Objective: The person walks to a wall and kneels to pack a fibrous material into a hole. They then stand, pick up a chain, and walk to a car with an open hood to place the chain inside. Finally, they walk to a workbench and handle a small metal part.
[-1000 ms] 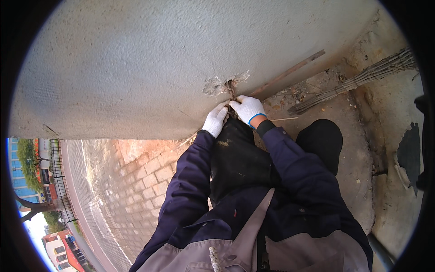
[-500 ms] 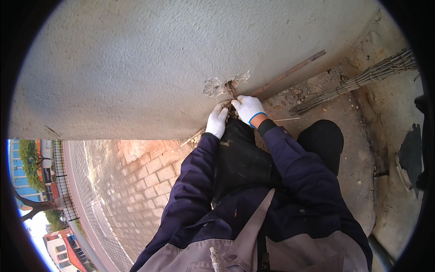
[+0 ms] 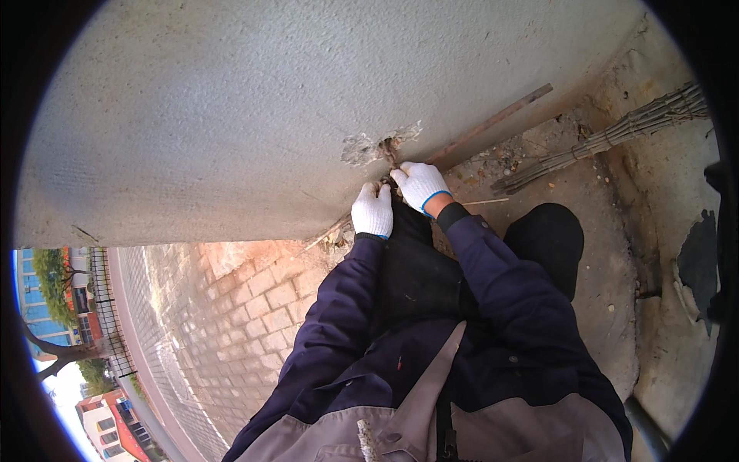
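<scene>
A rusty, chain-like length [image 3: 389,152] hangs out of a broken hole [image 3: 362,148] low in the pale wall. My right hand [image 3: 420,185], in a white knitted glove with a blue cuff edge, pinches it just below the hole. Close beside it on the left, my left hand [image 3: 373,211], gloved the same way, has its fingers curled in at the lower part of the same dark, rusty piece. Most of that lower part is hidden between the gloves and my dark trousers [image 3: 416,269].
A rusty bar [image 3: 493,125] runs along the wall's foot. A bound bundle of thin sticks [image 3: 608,142] leans at the right, and a thin pale stick [image 3: 486,202] lies near my right wrist. Brick paving [image 3: 254,308] spreads to the left, with a fence [image 3: 108,308] beyond.
My left hand has turned more upright and shifted slightly right, its forearm moving inward. My right hand keeps its grip at nearly the same place.
</scene>
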A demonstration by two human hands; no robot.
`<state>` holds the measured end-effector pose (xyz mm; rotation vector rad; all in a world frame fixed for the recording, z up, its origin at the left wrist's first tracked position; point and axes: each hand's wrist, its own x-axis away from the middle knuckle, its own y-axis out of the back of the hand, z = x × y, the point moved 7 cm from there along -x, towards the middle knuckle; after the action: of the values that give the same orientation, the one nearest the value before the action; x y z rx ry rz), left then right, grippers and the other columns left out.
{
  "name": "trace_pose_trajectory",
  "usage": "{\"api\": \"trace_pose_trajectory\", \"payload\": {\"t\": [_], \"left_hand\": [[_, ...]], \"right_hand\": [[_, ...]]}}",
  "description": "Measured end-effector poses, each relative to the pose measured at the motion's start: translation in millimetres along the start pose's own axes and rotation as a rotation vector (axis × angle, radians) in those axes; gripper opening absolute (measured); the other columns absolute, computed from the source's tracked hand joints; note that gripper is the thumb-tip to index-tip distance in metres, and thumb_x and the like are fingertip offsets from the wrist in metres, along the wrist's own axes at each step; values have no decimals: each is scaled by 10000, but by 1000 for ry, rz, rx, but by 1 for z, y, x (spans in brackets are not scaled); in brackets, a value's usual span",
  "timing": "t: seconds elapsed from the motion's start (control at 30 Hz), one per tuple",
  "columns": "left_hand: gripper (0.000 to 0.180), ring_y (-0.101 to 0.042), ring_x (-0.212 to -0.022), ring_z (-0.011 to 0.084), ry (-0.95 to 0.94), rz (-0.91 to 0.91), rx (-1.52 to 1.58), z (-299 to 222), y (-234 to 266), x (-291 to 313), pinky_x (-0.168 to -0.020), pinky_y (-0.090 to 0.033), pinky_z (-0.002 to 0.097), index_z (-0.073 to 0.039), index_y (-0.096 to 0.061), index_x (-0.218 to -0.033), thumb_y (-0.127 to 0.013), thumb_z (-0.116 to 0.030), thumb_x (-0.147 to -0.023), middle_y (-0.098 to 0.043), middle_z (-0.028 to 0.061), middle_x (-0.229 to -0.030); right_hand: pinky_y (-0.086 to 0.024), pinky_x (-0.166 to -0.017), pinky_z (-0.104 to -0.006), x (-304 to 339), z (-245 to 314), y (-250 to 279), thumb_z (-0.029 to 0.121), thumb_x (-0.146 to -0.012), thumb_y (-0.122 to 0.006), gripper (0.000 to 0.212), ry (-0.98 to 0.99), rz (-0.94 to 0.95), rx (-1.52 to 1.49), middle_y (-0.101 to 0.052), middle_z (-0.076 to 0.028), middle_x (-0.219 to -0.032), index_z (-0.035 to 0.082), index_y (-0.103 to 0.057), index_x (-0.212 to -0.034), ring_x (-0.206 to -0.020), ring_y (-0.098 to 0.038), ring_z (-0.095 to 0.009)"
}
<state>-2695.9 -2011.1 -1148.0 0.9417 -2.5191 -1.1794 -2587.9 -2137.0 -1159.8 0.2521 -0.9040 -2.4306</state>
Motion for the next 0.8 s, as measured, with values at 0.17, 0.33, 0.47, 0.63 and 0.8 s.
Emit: {"api": "trace_pose_trajectory", "payload": {"t": [0.17,0.33,0.47,0.63,0.8], "left_hand": [[323,-754,-876,419,-67,9,-21,-7,-6,-8,-799,-586,475,-25,-722,-1057,-740,-335,-969,-753,247,-915],[325,-744,-883,433,-95,149,-47,-6,-11,-18,-795,-582,480,-43,-702,-1078,-753,-340,-953,-747,237,-902],[314,-740,-799,325,-125,255,31,8,-16,-25,-738,-573,419,-9,-686,-1150,-733,-253,-958,-736,171,-872],[371,-604,-672,168,33,408,462,33,-22,-18,-644,-509,298,17,-635,-1275,-703,-69,-921,-624,21,-856],[537,-610,-858,170,495,397,1134,50,-18,7,-734,-542,278,57,-535,-1395,-519,134,-864,-605,77,-1042]], "right_hand": [[-559,-890,-556,0,5,3,388,-1052,-539,427,82,-4,47,-749,-254,-1036,17,-732,-964,-1000,-711,-465],[-562,-891,-554,0,-5,4,404,-1015,-600,426,-59,153,-196,-746,-284,-1052,-1,-728,-1047,-1014,-714,-471],[-564,-899,-555,0,-2,4,420,-977,-653,437,-54,166,-112,-742,-303,-1052,2,-725,-1083,-1015,-715,-478],[-562,-904,-569,5,-1,2,407,-978,-659,412,-45,94,-48,-743,-303,-1029,12,-702,-1084,-1017,-710,-490],[-560,-903,-587,8,-1,-1,397,-994,-650,394,-55,79,-16,-738,-311,-1015,19,-687,-1100,-1012,-704,-506]]}}
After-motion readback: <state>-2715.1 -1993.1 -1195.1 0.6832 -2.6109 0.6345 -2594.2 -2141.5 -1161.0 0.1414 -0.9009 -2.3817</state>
